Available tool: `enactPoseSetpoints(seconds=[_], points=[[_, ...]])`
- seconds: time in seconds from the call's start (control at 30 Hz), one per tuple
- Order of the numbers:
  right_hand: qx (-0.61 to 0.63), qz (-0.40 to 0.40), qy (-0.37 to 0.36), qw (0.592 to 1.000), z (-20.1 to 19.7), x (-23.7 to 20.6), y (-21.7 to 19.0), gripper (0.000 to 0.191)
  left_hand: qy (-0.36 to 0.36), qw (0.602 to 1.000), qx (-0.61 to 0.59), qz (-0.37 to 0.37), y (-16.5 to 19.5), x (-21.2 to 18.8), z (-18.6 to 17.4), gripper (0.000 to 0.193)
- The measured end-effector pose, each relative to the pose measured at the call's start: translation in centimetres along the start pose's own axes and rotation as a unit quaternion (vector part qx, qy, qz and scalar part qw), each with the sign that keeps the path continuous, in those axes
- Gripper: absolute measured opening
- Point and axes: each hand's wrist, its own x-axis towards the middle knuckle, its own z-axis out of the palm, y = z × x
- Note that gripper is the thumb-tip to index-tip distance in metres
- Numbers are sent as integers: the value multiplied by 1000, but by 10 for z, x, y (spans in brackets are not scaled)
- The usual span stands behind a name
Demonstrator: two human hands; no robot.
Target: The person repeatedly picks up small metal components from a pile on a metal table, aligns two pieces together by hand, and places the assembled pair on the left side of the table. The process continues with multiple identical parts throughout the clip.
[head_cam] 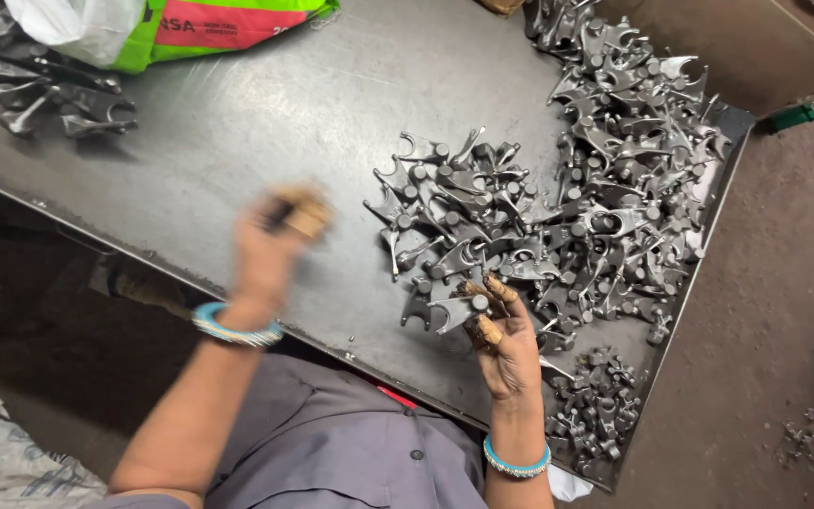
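The right hand [506, 344] pinches a grey forked metal part [451, 309] at the near edge of the big pile [558, 217] on the counter [266, 141]. The left hand [270, 250] (blurred) is curled shut around a small brownish object [303, 212].

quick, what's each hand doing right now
Left hand: blurred, closed around something small; what it is cannot be told.
Right hand: fingers closed on a grey metal fork part.
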Motion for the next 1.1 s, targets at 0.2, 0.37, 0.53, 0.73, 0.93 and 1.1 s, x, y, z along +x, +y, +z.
enactPoseSetpoints(seconds=[0.2, 0.37, 0.53, 0.73, 0.93, 1.1], points=[[40, 37, 67, 996, 6, -13, 16, 62, -178, 938, 36, -295, -48, -53, 61, 23], [-73, 20, 85, 994, -5, -23, 33, 40, -159, 887, -116, -418, -75, -62, 59, 19], [-106, 19, 113, 988, -19, -32, 41, 27, -152, 880, -135, -429, -87, -66, 59, 17], [-177, 7, 136, 975, 3, -39, 43, 25, -124, 902, -122, -396, -88, -66, 60, 19], [-221, -32, 106, 969, 25, -32, 44, 26, -98, 925, -179, -321, -82, -73, 54, 23], [-222, -33, 125, 966, 27, -31, 49, 33, -99, 940, -147, -291, -76, -73, 55, 23]])
